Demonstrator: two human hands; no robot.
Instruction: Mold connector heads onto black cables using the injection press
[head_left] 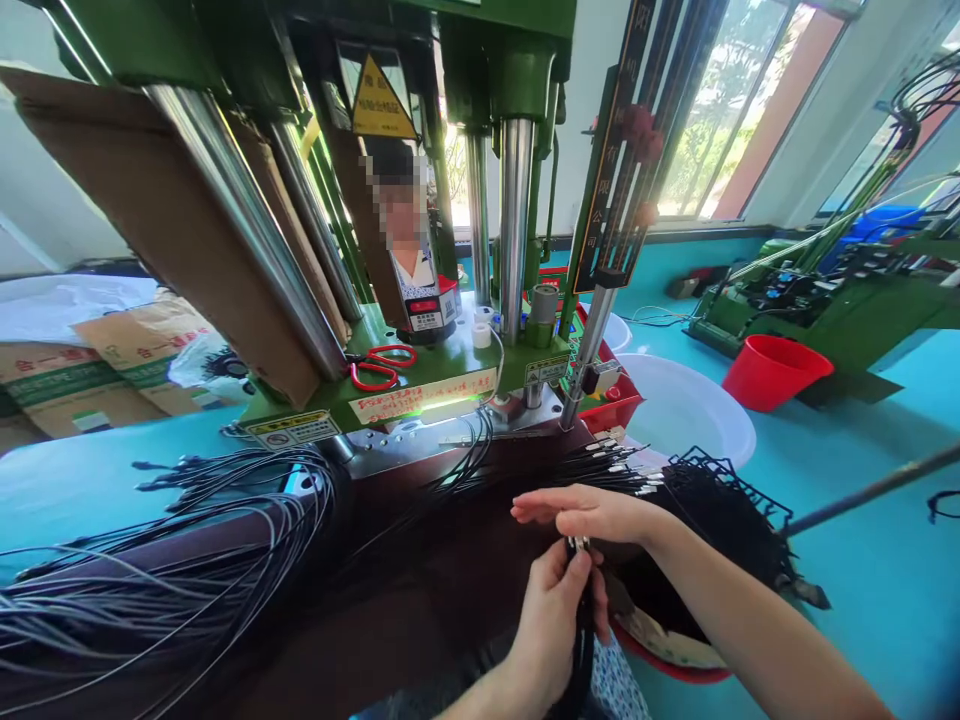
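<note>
Black cables [583, 640], pinched by left hand [547, 625], right hand [592, 515] open just above

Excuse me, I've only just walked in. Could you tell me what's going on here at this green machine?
A person sits or stands at a green vertical press. Their left hand clasps a bunch of black cables tipped with small metal terminals, while their right hand is held open just above them. More black cables lie looped to the left, and red-handled scissors rest on the press.
</note>
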